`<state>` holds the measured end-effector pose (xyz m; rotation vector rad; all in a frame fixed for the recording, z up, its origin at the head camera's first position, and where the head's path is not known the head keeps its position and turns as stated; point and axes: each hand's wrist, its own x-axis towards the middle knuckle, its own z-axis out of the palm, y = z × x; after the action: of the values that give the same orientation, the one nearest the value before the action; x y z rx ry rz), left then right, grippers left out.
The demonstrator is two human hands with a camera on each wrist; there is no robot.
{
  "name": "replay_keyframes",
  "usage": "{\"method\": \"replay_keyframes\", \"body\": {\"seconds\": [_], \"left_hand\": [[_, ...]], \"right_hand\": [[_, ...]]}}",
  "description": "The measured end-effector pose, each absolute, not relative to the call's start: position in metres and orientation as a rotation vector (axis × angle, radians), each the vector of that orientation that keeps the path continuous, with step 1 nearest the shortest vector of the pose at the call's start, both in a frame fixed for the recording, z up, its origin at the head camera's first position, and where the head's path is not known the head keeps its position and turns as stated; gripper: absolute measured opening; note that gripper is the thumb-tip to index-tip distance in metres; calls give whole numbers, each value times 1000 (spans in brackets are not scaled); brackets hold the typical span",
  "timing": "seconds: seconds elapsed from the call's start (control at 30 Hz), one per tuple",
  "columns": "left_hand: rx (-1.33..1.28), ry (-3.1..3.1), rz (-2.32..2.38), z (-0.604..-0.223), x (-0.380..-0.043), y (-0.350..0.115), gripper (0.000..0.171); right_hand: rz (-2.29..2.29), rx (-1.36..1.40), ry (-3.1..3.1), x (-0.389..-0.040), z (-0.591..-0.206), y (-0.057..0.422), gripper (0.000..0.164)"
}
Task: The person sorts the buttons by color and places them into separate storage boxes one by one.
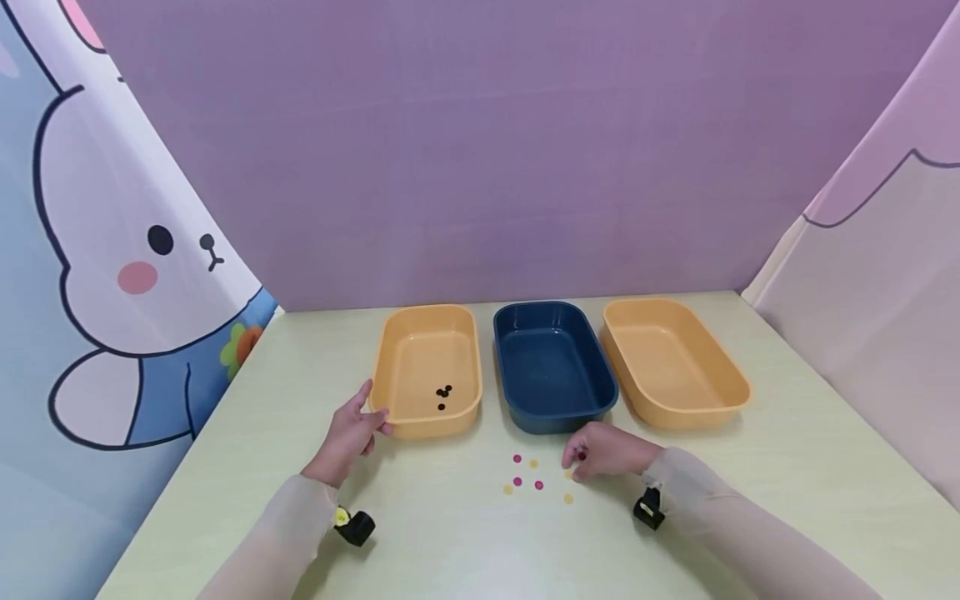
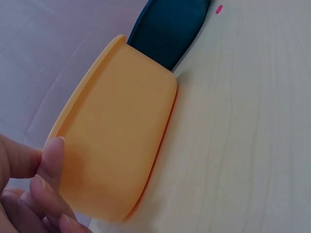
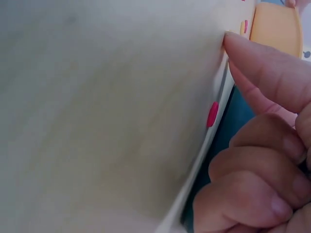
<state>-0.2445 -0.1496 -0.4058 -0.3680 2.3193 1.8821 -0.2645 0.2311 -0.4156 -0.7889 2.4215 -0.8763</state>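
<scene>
Far L, well beyond the L hand: printed cloth point(image 1: 112, 233) w/ a cartoon animal, angled inward; purple backdrop point(image 1: 487, 150) spans the far side. Sleeve point(image 1: 277, 533) on the L forearm, black wrist cam point(image 1: 356, 528) just R of the L wrist.

L hand point(image 1: 351, 435): thumb & fingers clamped on the near-L corner of the L yellow tray point(image 1: 422, 362), at its rim. Tray extends ahead & R of that hand. Inside, R of the fingers, 4 black discs point(image 1: 441, 407): 3 bunched, 1 a bit nearer the person.

Blue tray point(image 1: 553, 367) sits btwn the yellow ones, ahead & L of the R hand, its near wall close to the knuckles.

On the table point(image 1: 450, 533), btwn the hands but nearer the R: 3 red discs point(image 1: 538, 485) & 2 yellow discs point(image 1: 533, 463), scattered flat just L of the R fingertips; 1 more yellow, point(image 1: 568, 498), just nearer the person than the tips.

R hand point(image 1: 611, 450): index & thumb tips close together, down at table level by another yellow disc; can't tell if it's pinched. Other fingers curled. A further red disc point(image 3: 212, 114) lies on the table under the hand, behind the tips.

R yellow tray point(image 1: 671, 358): ahead & R of the R hand. Black cam point(image 1: 648, 508) just below the R wrist.
</scene>
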Motion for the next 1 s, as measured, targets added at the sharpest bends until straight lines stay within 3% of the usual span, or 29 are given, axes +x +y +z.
{"method": "replay_keyframes", "body": {"seconds": [1.0], "left_hand": [[-384, 2317, 1871, -405, -244, -149, 68]], "right_hand": [[-625, -883, 2470, -264, -410, 218, 18]]}}
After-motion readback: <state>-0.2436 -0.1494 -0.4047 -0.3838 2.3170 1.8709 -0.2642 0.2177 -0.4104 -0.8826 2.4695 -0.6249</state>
